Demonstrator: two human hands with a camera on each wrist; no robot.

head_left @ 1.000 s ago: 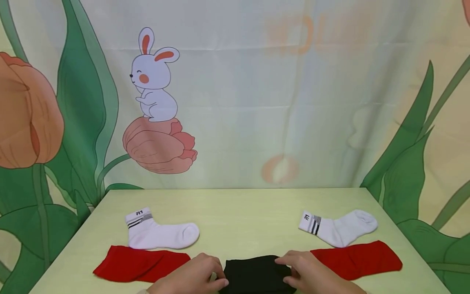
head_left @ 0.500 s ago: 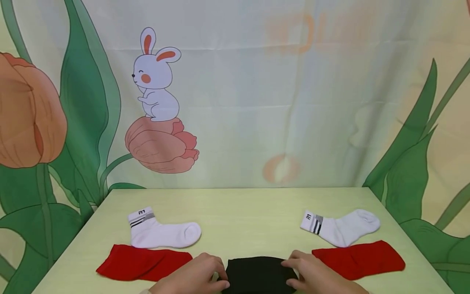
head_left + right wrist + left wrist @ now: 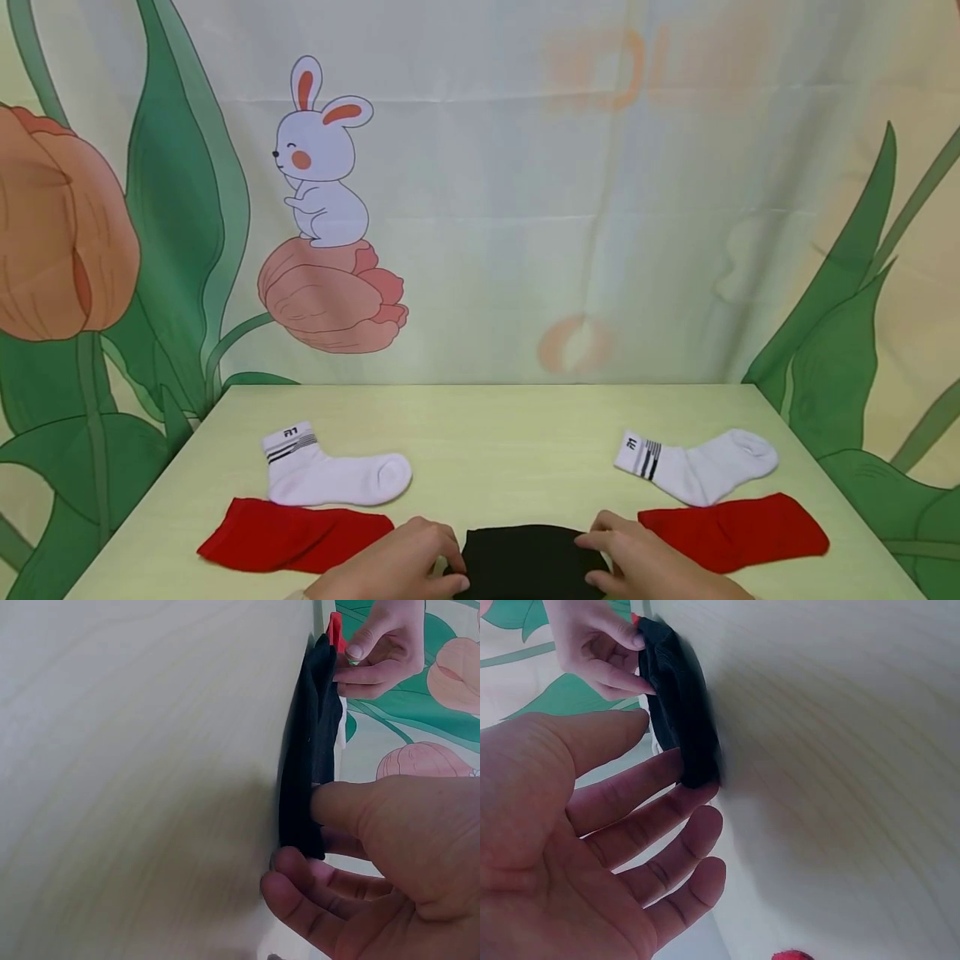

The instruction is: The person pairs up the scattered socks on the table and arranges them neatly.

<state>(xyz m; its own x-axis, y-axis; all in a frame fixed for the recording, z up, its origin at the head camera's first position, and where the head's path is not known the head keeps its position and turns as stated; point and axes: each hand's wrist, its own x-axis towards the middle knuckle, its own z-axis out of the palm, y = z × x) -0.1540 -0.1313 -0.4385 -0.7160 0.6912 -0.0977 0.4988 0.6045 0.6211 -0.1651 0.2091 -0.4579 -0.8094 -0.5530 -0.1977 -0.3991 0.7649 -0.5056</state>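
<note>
A dark, folded black cloth (image 3: 534, 562) lies at the near edge of the head view, partly cut off by the frame. My left hand (image 3: 408, 560) holds its left end between thumb and index finger. In the left wrist view, the other fingers of the left hand (image 3: 604, 825) spread loosely beside the end of the cloth (image 3: 679, 705). At the right end, my right hand (image 3: 641, 554) has its thumb and index finger on the edge. The right wrist view shows the thumb (image 3: 341, 806) in front of the cloth and the index finger partly hidden behind it.
On the pale table (image 3: 495, 433), a white striped sock (image 3: 337, 479) lies behind a red cloth (image 3: 292, 533) on the left. Another white sock (image 3: 705, 467) and red cloth (image 3: 742, 529) lie to the right. A printed rabbit curtain (image 3: 480, 208) hangs at the back.
The head view has swung slightly, shifting the scene a little to the right. My right fingertips sit slightly nearer the right edge of the black cloth than one second ago.
</note>
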